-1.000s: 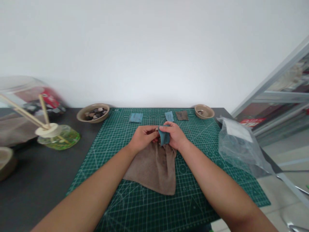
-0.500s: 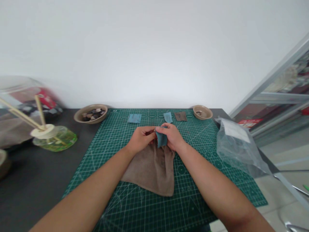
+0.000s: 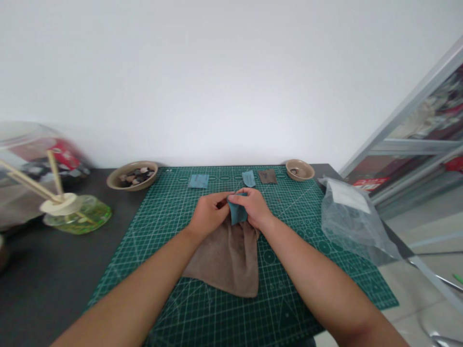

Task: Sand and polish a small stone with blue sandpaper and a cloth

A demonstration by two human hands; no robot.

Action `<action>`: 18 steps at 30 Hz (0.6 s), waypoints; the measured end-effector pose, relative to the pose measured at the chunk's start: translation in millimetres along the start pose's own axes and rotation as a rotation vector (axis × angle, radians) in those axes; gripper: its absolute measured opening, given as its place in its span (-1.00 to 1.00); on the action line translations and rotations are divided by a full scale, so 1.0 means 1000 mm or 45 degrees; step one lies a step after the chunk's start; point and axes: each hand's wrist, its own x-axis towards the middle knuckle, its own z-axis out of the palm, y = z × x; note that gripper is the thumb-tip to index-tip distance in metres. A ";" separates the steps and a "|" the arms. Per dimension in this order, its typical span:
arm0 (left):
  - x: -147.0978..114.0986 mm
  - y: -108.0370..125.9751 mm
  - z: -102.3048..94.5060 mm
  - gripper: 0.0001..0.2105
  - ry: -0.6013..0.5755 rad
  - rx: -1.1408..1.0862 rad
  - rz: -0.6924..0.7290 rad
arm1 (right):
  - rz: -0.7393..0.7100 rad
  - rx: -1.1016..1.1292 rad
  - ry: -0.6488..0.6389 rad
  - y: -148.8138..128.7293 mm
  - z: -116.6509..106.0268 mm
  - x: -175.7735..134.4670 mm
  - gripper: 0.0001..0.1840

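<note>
My left hand (image 3: 211,212) pinches the top edge of a brown cloth (image 3: 224,265). Against that same edge, my right hand (image 3: 255,206) grips a small blue fabric piece (image 3: 237,212), thumb on top. The two hands nearly meet there, and the fingertips hide where blue and brown come together. From the hands the cloth hangs in folds toward me over a green cutting mat (image 3: 159,274). Behind the hands lie a blue square (image 3: 198,181), a smaller blue piece (image 3: 248,179) and a brown square (image 3: 267,176), each with dark markings.
A bowl of dark and tan bits (image 3: 132,176) stands back left, beside a reed diffuser (image 3: 77,214). Back right is a smaller bowl (image 3: 300,170) with something small inside. A clear plastic bag (image 3: 350,221) lies along the mat's right edge. A white wall rises behind.
The whole view has shifted slightly, so most things sit a little lower and further left. Both hands keep their hold on the cloth and the blue piece.
</note>
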 end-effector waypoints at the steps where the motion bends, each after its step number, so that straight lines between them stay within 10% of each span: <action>1: 0.000 0.000 0.000 -0.69 0.018 0.031 0.004 | -0.008 -0.020 0.009 0.000 0.000 0.000 -0.61; 18: 0.001 -0.004 -0.004 -0.76 -0.003 0.039 0.019 | -0.060 -0.163 -0.020 0.011 -0.011 0.011 -0.65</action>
